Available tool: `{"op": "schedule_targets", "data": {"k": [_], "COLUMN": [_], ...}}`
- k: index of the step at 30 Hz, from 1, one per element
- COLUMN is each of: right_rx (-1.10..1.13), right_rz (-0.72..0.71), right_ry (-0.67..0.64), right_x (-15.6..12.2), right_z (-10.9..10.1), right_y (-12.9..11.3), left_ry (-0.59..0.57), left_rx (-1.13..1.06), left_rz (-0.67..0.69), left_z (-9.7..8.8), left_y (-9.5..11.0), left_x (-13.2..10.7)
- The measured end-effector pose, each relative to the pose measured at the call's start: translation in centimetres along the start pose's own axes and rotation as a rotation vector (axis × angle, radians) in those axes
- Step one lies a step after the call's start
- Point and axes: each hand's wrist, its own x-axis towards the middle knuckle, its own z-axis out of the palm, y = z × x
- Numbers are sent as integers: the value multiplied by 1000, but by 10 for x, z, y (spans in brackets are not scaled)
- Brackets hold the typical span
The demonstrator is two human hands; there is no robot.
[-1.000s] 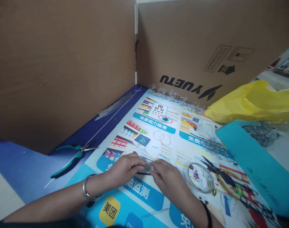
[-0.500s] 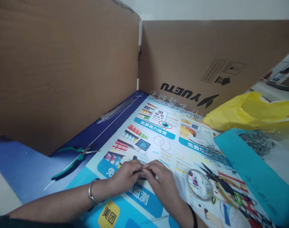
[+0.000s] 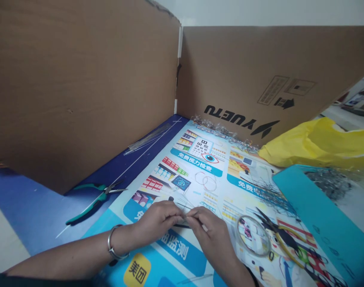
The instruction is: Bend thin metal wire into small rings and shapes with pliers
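Rightward, grey wiry heap (image 3: 331, 183) in a blue-edged tray (image 3: 316, 217), both hands (image 3: 159, 219) (image 3: 211, 229) pinching thin strands (image 3: 184, 214) between them.

Okay so what I've got is some really thin, silvery wire (image 3: 185, 215), pinched right where the fingertips of my left hand (image 3: 161, 218) and right hand (image 3: 210, 226) come together. Honestly my fingers hide most of it, so all you get is a small pale sliver between the two hands, and I can't tell you if it's one strand or several. Some fine lines (image 3: 185, 205) show just past my fingertips on the far side, but it's too blurry to say whether they're part of it.
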Motion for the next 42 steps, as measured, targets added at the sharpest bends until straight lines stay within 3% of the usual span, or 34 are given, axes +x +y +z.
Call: {"op": "schedule_targets", "data": {"k": [5, 23, 29, 36, 39, 42], "right_rx": [-106, -83, 99, 237, 246, 99], "right_rz": [38, 9, 9, 81, 95, 107], "right_ry": [-27, 5, 84, 76, 35, -54], "right_x": [-6, -11, -11, -9, -6, -1], "right_z": [10, 16, 17, 18, 12, -6], "right_y": [9, 13, 7, 1, 1, 6], "left_ry": [-55, 10, 24, -23, -37, -34], "left_rx": [118, 173, 133, 90, 83, 75], "left_rz": [28, 60, 82, -8, -11, 8], "left_z": [7, 12, 8, 9, 9, 4], "left_y": [-10, -13, -2, 3, 4, 2], "left_x": [-2, -6, -7, -6, -5, -2]}}
